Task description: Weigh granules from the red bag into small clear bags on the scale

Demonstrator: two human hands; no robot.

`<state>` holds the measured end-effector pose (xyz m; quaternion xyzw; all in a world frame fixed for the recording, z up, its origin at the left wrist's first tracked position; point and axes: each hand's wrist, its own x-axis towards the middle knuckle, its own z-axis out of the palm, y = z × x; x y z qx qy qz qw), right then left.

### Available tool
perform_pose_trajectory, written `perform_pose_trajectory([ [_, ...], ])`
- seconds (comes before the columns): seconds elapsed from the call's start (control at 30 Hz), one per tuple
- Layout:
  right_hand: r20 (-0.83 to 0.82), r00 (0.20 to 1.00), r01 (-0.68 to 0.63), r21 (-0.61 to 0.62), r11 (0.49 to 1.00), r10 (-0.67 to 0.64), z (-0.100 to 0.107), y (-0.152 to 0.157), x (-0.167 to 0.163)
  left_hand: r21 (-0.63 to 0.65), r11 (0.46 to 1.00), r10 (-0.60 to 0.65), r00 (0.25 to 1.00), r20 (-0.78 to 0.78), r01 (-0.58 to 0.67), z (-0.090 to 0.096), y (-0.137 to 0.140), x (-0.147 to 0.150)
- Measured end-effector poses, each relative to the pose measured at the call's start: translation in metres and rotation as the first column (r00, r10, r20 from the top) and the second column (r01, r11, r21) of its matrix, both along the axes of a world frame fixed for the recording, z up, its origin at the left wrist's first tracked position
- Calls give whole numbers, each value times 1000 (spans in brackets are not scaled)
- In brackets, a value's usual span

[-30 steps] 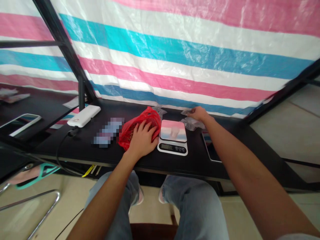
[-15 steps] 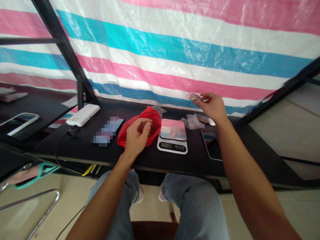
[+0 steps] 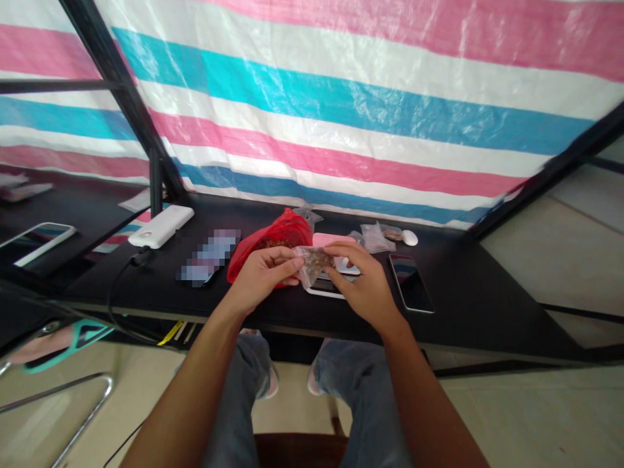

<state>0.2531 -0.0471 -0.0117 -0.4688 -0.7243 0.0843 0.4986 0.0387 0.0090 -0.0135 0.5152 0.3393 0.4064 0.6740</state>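
A small clear plastic bag with brown bits inside is held up between both hands. My left hand pinches its left edge, while my right hand grips the right side between thumb and fingers. Behind and below the bag sits a white digital scale, largely covered by the bag and my right hand. The red plastic bag, gaping at the top, lies just beyond my left hand with reddish-brown pieces in it.
Flat clear bags and a white spoon lie at the back right. A dark phone rests to the right, another phone to the left, beside a white power bank. Striped sheeting hangs behind the black table.
My right hand has brought the small bag from the back right to above the scale. My left hand has come out of the red bag and taken hold of the small bag's edge.
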Motion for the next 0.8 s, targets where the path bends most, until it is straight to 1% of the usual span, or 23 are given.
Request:
perform_pose_trajectory([
  [0.07, -14, 1000, 8, 10, 1000, -8, -4, -2, -3, -26, 999, -30, 1000, 2, 30, 1, -2, -4],
  [0.17, -34, 999, 10, 16, 1000, -9, -7, -10, -11, -47, 998, -27, 999, 16, 28, 1, -4, -8],
  [0.23, -81, 997, 4, -3, 1000, -5, -6, -16, -20, -51, 998, -29, 1000, 10, 29, 1, -5, -9],
  [0.3, -151, 988, -10, -57, 998, 2, -5, -22, -29, -41, 998, -50, 999, -7, 50, 2, -6, -9],
  [0.4, -239, 971, -61, -170, 984, 19, -7, -27, -39, 10, 996, -88, 995, -42, 88, 4, -10, -8],
  [0.47, -296, 954, -114, -232, 966, 41, -10, -27, -42, 41, 995, -89, 994, -69, 92, 5, -13, -7],
  [0.57, -396, 914, -216, -302, 929, 84, -13, -26, -41, 50, 994, -89, 990, -110, 95, 7, -15, -6],
  [0.63, -455, 886, -267, -336, 903, 93, -14, -26, -39, 39, 994, -99, 987, -126, 105, 6, -15, -6],
  [0.7, -486, 869, -295, -352, 888, 96, -14, -25, -37, 32, 993, -110, 985, -135, 116, 5, -15, -6],
  [0.8, -460, 882, -284, -338, 897, 106, -14, -25, -36, 57, 985, -151, 976, -159, 162, 6, -16, -4],
])
